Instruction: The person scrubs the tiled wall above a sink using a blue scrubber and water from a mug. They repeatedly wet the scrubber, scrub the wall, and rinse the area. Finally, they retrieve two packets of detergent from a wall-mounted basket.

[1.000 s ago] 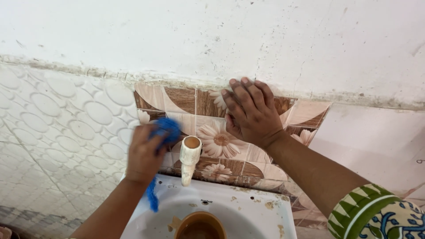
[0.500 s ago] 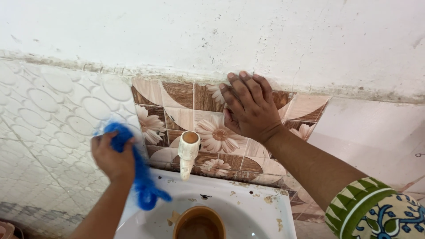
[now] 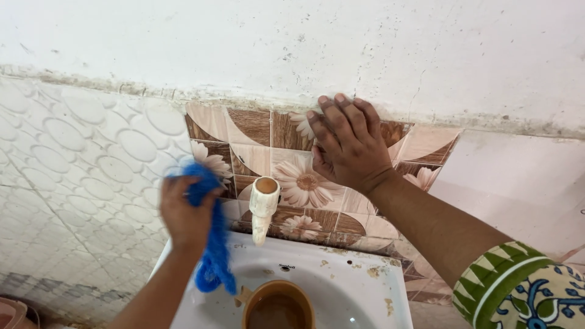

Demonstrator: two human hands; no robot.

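- The left hand point(image 3: 186, 216) is gripping a blue cloth point(image 3: 210, 244), with the fingers curled tight round its upper part.
- The top of the cloth is pressing against the flower-patterned tiles point(image 3: 256, 143), just left of the tap point(image 3: 263, 207).
- The rest of the cloth is hanging down below the hand, its ragged tail dangling over the left rim of the white basin point(image 3: 341, 280).
- The right hand point(image 3: 350, 146) is lying flat and open on the tiles, holding nothing, with the fingers spread a little.
- The fingertips of this hand are reaching the rough seam where the tiles are meeting the white plastered wall point(image 3: 304, 42).
- The right forearm is stretching down to the lower right, ending in a green, white and blue patterned sleeve point(image 3: 518, 292).
- The cream-coloured tap is sticking out from the tiled wall between the two hands, with its spout pointing down at the basin.
- A brown round vessel point(image 3: 277, 307) is sitting inside the basin, right below the tap.
- White tiles embossed with ovals point(image 3: 85, 158) are covering the wall to the left of the flowered ones.
- Brownish specks are showing on the back rim of the basin.
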